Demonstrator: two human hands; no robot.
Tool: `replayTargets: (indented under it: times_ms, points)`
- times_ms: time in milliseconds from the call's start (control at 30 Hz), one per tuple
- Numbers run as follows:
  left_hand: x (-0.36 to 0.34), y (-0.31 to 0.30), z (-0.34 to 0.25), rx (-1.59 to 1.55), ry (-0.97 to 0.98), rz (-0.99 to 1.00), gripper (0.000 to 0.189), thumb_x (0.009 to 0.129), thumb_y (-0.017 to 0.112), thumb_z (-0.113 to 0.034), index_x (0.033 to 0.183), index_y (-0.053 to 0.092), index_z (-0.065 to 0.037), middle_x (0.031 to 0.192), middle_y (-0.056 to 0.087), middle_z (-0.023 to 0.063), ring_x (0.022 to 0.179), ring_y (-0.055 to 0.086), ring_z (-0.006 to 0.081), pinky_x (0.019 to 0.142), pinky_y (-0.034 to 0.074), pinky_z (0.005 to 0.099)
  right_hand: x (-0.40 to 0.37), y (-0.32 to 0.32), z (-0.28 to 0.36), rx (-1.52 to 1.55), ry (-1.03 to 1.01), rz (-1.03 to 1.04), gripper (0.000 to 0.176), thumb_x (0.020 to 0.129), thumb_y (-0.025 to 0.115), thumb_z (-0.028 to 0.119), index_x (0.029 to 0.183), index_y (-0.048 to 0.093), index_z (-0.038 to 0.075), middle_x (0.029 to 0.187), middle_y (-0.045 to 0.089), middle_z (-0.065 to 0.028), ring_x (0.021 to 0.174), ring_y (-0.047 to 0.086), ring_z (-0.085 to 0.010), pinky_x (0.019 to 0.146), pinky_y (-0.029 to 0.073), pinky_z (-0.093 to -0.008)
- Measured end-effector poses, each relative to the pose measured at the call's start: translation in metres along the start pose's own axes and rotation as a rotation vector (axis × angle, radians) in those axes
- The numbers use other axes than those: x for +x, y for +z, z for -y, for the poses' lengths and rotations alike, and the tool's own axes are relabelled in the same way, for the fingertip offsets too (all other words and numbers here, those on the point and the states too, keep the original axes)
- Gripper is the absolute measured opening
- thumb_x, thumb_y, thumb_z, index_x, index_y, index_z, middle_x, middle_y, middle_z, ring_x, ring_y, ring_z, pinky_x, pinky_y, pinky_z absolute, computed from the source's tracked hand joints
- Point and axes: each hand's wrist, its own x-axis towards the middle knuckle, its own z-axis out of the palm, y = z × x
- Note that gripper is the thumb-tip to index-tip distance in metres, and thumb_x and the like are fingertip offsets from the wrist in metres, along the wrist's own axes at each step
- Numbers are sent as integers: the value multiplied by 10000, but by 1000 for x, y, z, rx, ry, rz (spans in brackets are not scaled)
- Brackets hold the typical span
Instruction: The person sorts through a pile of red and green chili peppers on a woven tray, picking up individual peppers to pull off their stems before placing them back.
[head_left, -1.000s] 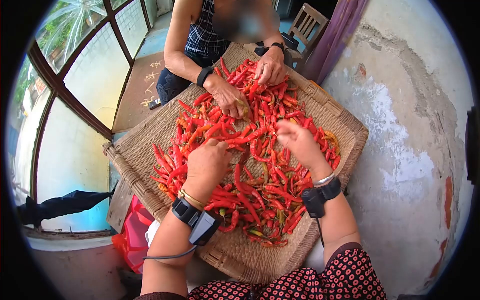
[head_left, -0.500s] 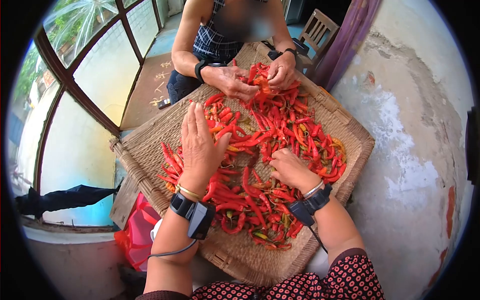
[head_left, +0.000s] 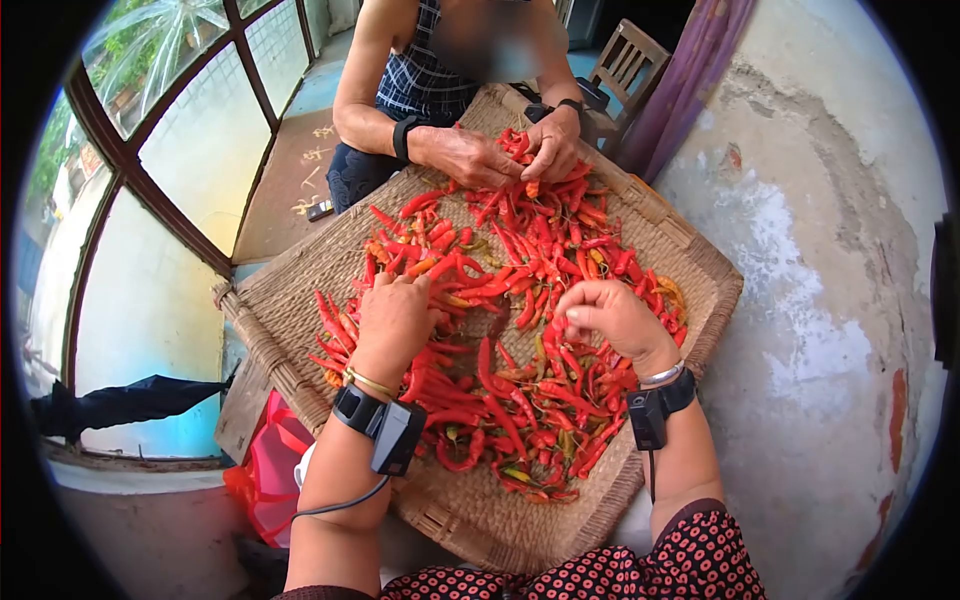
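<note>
Red chilli peppers (head_left: 510, 410), a few of them orange or green, lie heaped on a woven tray (head_left: 290, 285). My left hand (head_left: 395, 315) reaches into the left side of the heap, back of the hand up. Its fingers are bent down among the chillies, their tips hidden. Over the right part of the heap, my right hand (head_left: 622, 322) is turned sideways with its fingers curled in and the thumb close to them. Red chillies show right at its fingertips; I cannot tell whether one is pinched there.
Across the tray, another person's hands (head_left: 500, 155) meet over the far chillies. A wooden chair (head_left: 630, 65) and purple curtain (head_left: 690, 90) stand behind. Framed windows and a dark folded umbrella (head_left: 130, 400) are at left, above a pink-red bag (head_left: 272, 465). A patchy wall (head_left: 800, 280) rises at right.
My left hand has gone from raised with straight fingers to lowered, fingers bent into the chillies. My right hand has moved right and turned. The other person's hands have come closer together.
</note>
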Motion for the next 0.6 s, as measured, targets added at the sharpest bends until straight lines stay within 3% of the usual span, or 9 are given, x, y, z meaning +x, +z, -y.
replayTargets:
  times_ms: [167,267,300,367,400,433,500,533,600]
  points:
    - [2,-4,-4,17,-59,149,398,675,689,-256,1004,589,-57,998,604,125,921,542,292,770,447,392,9,7,-9,440,-242,-361,443,838,594,135,1241,449,21,1129,527,-128,976,537,-174,769,442,-241]
    - [-2,-6,-13,-98,52,-363,733,696,703,-182,1297,335,16,1212,455,242,1127,439,365,960,359,413,19,-3,-27,183,-151,-355,570,823,609,138,1323,358,28,1252,433,-183,1113,469,-240,876,414,-310]
    - [-1,-11,-15,-99,53,-355,733,696,703,-182,1297,335,16,1212,455,242,1127,439,365,960,359,413,20,-5,-33,20,-135,-368,566,818,611,132,1317,366,25,1243,443,-191,1108,478,-241,884,414,-322]
    - [4,-21,-22,-173,66,-722,759,701,697,-169,1321,298,12,1239,419,263,1174,395,374,997,320,429,25,-6,-40,-158,-179,-396,543,807,613,109,1291,389,7,1211,473,-186,1091,494,-248,871,431,-327]
    - [4,-27,-25,-171,71,-835,631,690,702,-156,1236,426,-2,1176,484,220,1107,450,350,950,369,410,27,-5,-39,-252,-237,-448,534,799,617,107,1279,403,13,1196,485,-178,1079,503,-246,841,445,-327]
    - [3,-24,-23,-170,73,-830,631,690,702,-156,1236,426,-2,1176,484,220,1107,450,350,950,369,410,27,-4,-39,-346,-296,-501,525,791,622,105,1266,416,19,1180,497,-171,1066,512,-244,810,460,-328]
    - [4,-15,-16,-180,61,-430,436,688,697,-145,1078,547,-20,1078,549,168,1026,497,318,883,416,389,30,-7,-45,-460,-381,-563,420,773,639,114,1166,516,32,1059,570,-144,963,567,-223,744,480,-332]
    - [2,-9,-16,-221,101,-297,291,691,689,-139,945,593,-31,998,582,132,957,521,295,824,440,377,27,-7,-47,-530,-288,-453,353,767,640,116,1100,558,33,990,590,-135,892,587,-219,726,481,-327]
    - [2,-1,-20,-221,156,-218,312,691,686,-141,968,590,-33,1004,582,133,963,519,297,834,436,370,20,-2,-44,-661,-246,-285,222,756,651,192,911,636,33,814,625,-122,753,622,-248,695,489,-333]
